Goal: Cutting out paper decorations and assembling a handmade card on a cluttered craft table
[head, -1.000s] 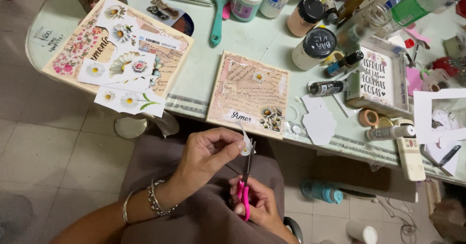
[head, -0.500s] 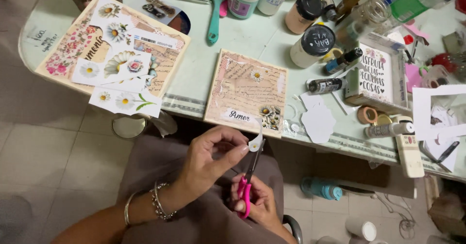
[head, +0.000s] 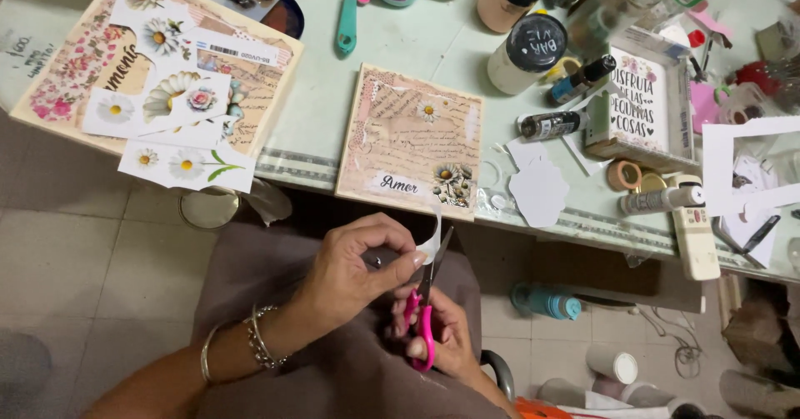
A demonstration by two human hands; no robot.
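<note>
Far left on bench [head: 392, 44]: big collage board [head: 158, 69] w/ daisy cut-outs [head: 185, 166] laid loose on its lower edge, overhanging bench rim, prob. parked there for later placing. Teal brush [head: 346, 15] further back.

Centre: smaller decorated panel [head: 412, 140], flat, near edge, just above the hands, so within easy reach of the cutting.

Below it, over lap: left hand [head: 350, 273], bracelets at wrist, grip pinched, thumb + forefinger pressed on small white paper scrap [head: 431, 237]. Scrap held upright, clear of lap, fed into blades from the left; prob. held so to turn it while cutting.

Just right of that: right hand [head: 446, 340], lower, grip closed through pink handles of scissors [head: 425, 306]. Blades point up at the scrap, slightly parted, touching its lower edge.

Right of centre on bench: white cut shape [head: 540, 192], dark-capped bottles [head: 550, 124] lying on side, lidded jar [head: 525, 52], small sign box [head: 642, 102], tape rolls [head: 625, 175], glue tube [head: 662, 200]. All clustered w/in arm's reach.

Floor at right: blue bottle [head: 546, 302] on its side.
</note>
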